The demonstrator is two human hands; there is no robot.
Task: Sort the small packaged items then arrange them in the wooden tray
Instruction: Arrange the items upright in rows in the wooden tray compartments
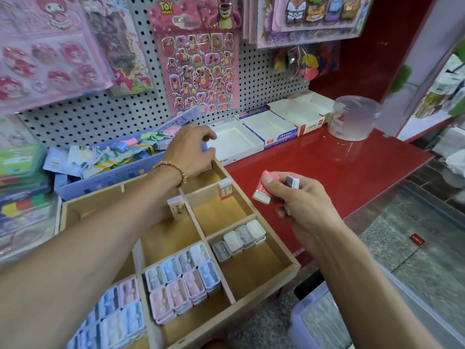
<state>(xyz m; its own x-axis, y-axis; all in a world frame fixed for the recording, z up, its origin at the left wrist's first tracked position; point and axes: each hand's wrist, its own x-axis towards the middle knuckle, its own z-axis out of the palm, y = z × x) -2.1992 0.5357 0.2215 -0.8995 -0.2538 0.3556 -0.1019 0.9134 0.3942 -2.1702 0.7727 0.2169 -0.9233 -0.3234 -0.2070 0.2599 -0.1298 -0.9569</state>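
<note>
Ideally, the right hand (299, 200), its grip pinching a pink-sleeved white eraser (264, 188), stands it beside its match; the left hand's (191, 152) curled grip reaches over the compartmented wooden tray (286, 250), contents unclear.

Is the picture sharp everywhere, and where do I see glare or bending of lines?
Head view: the wooden tray and right hand are fairly sharp; the left edge, with the pink sticker sheets, is smeared; the red counter shows soft glare; the wide lens bends the pegboard lines.
</note>
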